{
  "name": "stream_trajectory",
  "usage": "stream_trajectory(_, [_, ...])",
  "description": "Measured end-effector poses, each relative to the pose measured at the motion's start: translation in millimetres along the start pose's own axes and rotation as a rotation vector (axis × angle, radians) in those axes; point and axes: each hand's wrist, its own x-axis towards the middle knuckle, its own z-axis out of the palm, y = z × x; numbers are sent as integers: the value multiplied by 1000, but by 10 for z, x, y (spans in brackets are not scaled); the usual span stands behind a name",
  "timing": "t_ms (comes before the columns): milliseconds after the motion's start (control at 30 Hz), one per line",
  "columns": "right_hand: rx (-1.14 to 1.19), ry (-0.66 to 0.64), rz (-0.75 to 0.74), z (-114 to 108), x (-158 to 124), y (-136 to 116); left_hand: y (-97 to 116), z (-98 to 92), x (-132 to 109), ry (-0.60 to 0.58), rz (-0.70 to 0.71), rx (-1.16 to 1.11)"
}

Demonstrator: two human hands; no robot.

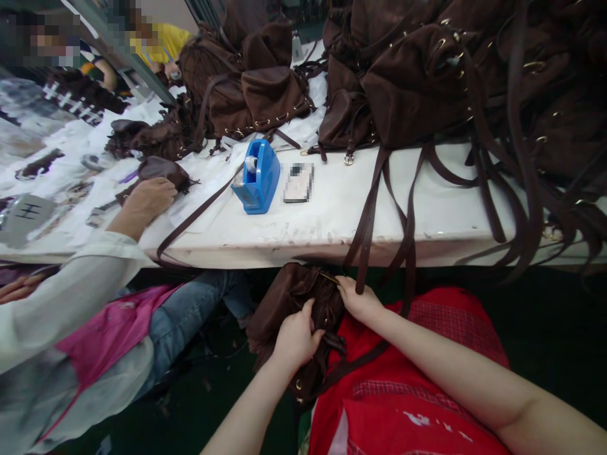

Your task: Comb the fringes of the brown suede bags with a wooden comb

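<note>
A dark brown fringed bag (pixel 272 303) rests on my lap, below the table edge. My left hand (pixel 294 340) lies on its near side, index finger stretched out and thumb apart; the other fingers are partly hidden. At the bag's upper right, my right hand (pixel 359 299) is closed in a pinch. A thin gold-coloured strip (pixel 328 276) runs from its fingertips onto the bag; whether it is a tool or part of the bag is unclear. Brass eyelets and a brown strap (pixel 358 359) show on the bag's right side.
Brown bags (pixel 408 82) pile up along the white table (pixel 327 221), their straps (pixel 365 221) hanging over its edge. A blue tape dispenser (pixel 260 177) stands beside a phone (pixel 298 183). At left, a co-worker's hand (pixel 150 201) rests by a small brown pouch (pixel 164 169).
</note>
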Motion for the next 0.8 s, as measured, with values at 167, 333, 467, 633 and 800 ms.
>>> stream_trajectory(167, [208,-70,-1,75,89,197,81,-13,-205,133,66,47])
stream_trajectory(333, [483,-234,-24,-32,126,253,199,254,-620,339,-13,234])
stream_trajectory(467, [439,-278,-32,-138,-17,95,-17,254,-724,160,-16,177])
stream_trajectory(633, [251,-361,-262,-436,-420,-112,-34,-605,-866,-291,258,-101])
stream_trajectory(800, [156,-365,-375,-620,-807,-136,115,-950,-650,-782,359,-668])
